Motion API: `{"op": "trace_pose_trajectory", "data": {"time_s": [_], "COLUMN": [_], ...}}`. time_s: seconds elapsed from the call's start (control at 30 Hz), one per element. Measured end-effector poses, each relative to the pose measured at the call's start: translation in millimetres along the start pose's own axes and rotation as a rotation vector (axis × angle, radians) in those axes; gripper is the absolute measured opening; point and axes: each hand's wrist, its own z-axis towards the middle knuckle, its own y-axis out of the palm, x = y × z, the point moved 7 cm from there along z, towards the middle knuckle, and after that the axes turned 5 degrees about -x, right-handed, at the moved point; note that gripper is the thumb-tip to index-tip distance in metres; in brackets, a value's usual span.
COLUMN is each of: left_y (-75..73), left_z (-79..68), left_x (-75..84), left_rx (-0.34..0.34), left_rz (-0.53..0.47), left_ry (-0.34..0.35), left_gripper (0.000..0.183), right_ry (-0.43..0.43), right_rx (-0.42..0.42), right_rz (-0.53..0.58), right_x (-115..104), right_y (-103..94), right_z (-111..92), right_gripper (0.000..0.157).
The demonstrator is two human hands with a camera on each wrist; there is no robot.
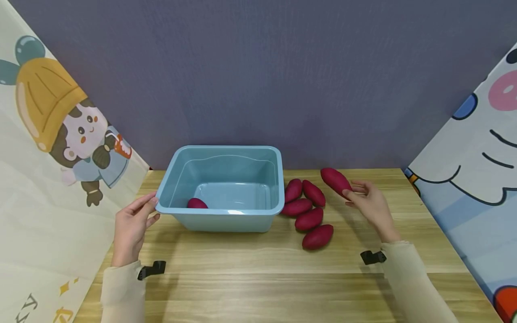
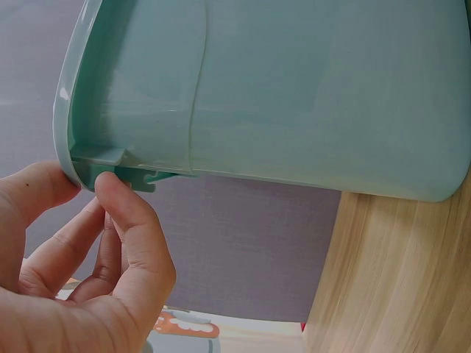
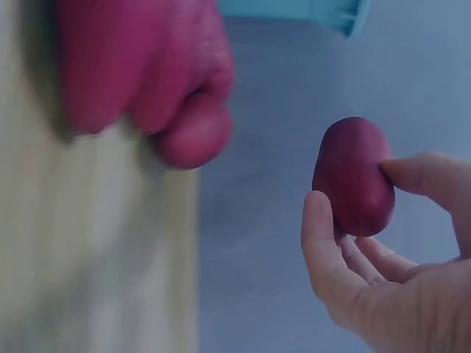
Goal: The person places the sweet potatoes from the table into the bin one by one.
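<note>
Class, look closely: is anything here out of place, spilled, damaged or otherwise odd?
Nothing stands out. The tub stands upright, the left hand pinching its rim. One sweet potato lies inside it, five others lie close together on the table, and the right hand holds another; none shows visible damage.

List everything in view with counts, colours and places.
wooden table: 1, light brown, foreground
tub: 1, light blue, on table
inside sweet potato: 1 visible, dark red, tub's front left
loose sweet potatoes: 5, dark red, right of tub
held sweet potato: 1, dark red, right of loose ones
back panel: 1, grey-purple, behind table
cartoon sheets: 2, multicoloured, left and right
wrist devices: 2, black, wrists
sleeves: 2, cream, forearms
left hand: 1, bare, gripping tub's rim
right hand: 1, bare, gripping held sweet potato
</note>
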Motion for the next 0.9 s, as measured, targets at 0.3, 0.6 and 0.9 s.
{"op": "trace_pose_trajectory", "data": {"time_s": [0.3, 0.6, 0.9], "left_y": [0.2, 0.9, 0.5], "left_z": [0.7, 1.2, -0.6], "left_x": [1.0, 1.1, -0.7], "left_rx": [-0.001, -0.007, -0.002], "left_rz": [-0.017, -0.021, -0.048], "left_ry": [0.008, 0.002, 0.000], "left_gripper": [0.046, 0.047, 0.043], "right_ry": [-0.119, -0.200, -0.268], "right_rx": [-0.055, -0.106, -0.244], "right_rz": [-0.132, -0.336, -0.334], "right_x": [-75, -149, -199], "right_y": [22.8, 73.3, 151.9], "right_z": [26, 60, 82], "right_gripper": [0.065, 0.062, 0.056]}}
